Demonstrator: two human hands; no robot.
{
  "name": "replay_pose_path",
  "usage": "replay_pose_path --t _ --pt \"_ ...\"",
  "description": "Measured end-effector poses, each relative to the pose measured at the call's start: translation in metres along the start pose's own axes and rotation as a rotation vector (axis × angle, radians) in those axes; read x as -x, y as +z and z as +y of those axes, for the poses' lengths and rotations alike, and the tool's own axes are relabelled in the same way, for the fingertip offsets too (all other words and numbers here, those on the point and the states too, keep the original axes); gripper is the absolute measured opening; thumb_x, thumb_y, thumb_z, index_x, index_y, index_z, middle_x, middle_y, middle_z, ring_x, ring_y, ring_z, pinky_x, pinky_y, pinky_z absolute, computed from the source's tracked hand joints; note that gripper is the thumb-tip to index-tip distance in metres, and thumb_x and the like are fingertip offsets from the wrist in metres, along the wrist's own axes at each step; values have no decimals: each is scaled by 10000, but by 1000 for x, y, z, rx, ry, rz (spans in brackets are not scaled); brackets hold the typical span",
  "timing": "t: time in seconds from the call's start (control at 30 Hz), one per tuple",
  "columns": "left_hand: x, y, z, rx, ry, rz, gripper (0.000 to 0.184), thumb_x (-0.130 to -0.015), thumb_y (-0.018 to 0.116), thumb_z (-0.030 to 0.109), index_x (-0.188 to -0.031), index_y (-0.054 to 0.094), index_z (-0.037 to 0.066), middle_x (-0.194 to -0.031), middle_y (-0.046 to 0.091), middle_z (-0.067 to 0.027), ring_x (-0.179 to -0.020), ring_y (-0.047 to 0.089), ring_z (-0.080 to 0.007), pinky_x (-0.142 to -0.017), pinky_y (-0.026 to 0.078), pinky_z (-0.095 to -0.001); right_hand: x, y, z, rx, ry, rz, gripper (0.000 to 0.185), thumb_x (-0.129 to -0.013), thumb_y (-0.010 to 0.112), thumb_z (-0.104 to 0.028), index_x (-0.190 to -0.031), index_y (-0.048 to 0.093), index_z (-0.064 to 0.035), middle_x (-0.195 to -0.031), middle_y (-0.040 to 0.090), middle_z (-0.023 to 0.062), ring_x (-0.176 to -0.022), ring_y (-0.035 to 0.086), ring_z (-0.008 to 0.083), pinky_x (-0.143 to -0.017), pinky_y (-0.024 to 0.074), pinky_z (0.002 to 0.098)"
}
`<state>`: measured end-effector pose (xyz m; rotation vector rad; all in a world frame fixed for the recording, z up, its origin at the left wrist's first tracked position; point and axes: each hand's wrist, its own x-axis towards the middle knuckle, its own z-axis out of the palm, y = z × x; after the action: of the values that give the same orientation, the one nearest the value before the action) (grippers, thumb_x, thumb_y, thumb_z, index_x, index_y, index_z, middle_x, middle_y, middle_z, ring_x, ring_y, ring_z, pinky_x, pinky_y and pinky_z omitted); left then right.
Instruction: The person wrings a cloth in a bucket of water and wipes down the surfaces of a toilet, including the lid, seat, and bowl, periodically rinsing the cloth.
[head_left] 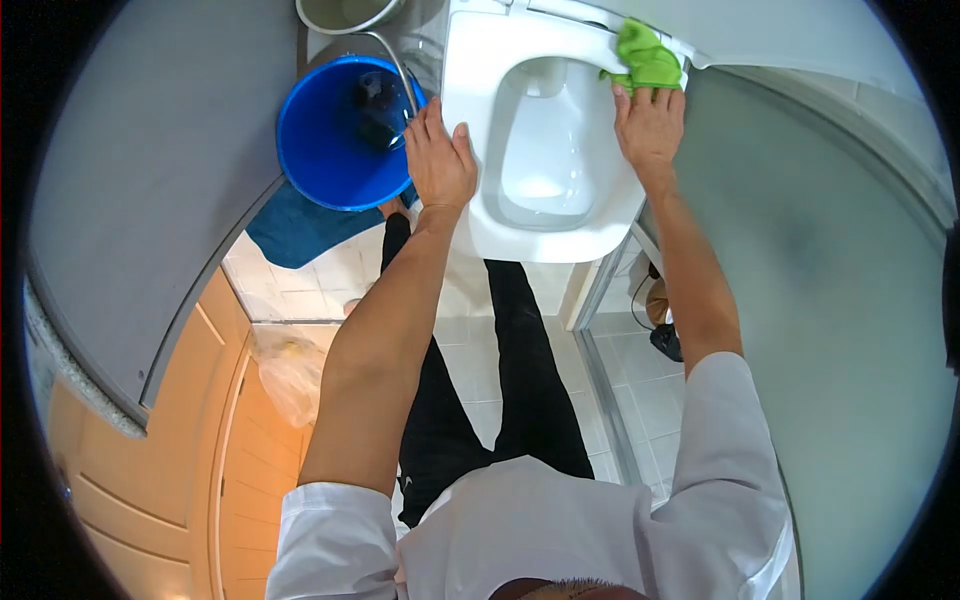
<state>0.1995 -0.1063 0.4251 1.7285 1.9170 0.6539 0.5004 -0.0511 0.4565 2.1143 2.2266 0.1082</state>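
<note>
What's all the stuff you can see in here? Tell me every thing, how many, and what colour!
toilet: one, white, top middle
cloth: one, bright green, on the toilet's upper right
bucket: one, blue, upper left, something dark inside
pail: one, pale, above the bucket
mat or cloth-like piece: one, dark blue, below the bucket
plastic bag: one, see-through whitish, lower left
door: one, orange-brown, lower left
panel: one, grey, far left
frosted panel: one, greenish grey, right
floor tiles: many, pale, underneath
shirt: one, white, bottom
trousers: one pair, black, middle
left hand: one, bare, at the toilet's left edge
right hand: one, bare, at the cloth
</note>
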Motion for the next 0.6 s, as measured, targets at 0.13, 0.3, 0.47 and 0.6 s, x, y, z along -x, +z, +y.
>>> replay_pose_path --t 0.13,0.3,0.47,0.6 --pt "2 -3 8 14 6 -21 523 -1003 542 227 -1427 461 -68 -1374 523 -301 -1250 468 -480 -1101 358 -543 -11 11 -24 -217 -99 119 456 -990 632 -355 -1290 624 -12 -1376 541 269 -1257 501 468 -1098 406 525" --pt "8 -7 4 -15 58 -32 504 -1031 505 214 -1431 437 -85 -1364 521 -302 -1243 461 -483 -1088 357 -548 -13 16 -20 -181 17 72 541 -1013 570 -459 -1209 668 36 -1254 615 253 -1210 491 440 -1104 351 546" --pt "8 -4 2 -25 74 -34 504 -1055 466 248 -1435 425 -82 -1355 519 -299 -1239 459 -478 -1078 360 -551 -30 20 8 -359 246 321 635 -1018 552 -472 -1272 581 108 -1211 596 318 -1162 490 475 -1072 354 554" --pt "7 -3 4 -15 45 -10 498 -1064 445 262 -1438 433 -66 -1361 515 -297 -1241 456 -472 -1081 350 -548 -37 5 15 -383 319 254 498 -1019 538 -334 -1271 633 85 -1311 628 292 -1272 497 490 -1155 346 534"
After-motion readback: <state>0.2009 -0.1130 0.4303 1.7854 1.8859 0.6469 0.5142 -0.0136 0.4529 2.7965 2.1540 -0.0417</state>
